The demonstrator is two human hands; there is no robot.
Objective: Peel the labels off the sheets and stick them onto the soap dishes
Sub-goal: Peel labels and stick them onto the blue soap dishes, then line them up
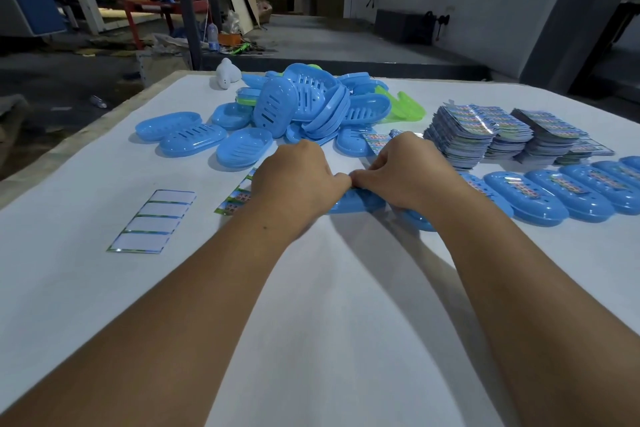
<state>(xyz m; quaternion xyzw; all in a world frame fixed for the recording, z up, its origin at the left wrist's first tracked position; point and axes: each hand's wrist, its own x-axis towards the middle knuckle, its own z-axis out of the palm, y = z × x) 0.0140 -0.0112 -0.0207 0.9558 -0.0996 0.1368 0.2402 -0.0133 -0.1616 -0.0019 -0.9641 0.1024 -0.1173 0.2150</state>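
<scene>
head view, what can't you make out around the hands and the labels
- Label being stuck: hidden behind the left hand and right hand, head view.
- Soap dish under them: top covered by both hands.
- Print on the label stacks: too small, blurred.
- Row of labelled dishes: cut off by the right edge.

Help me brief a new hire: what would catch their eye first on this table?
Probably the heap of blue soap dishes at the table's far middle, then the label sheet stacks to its right. Nearer, the left hand and right hand meet over one blue dish.
</scene>
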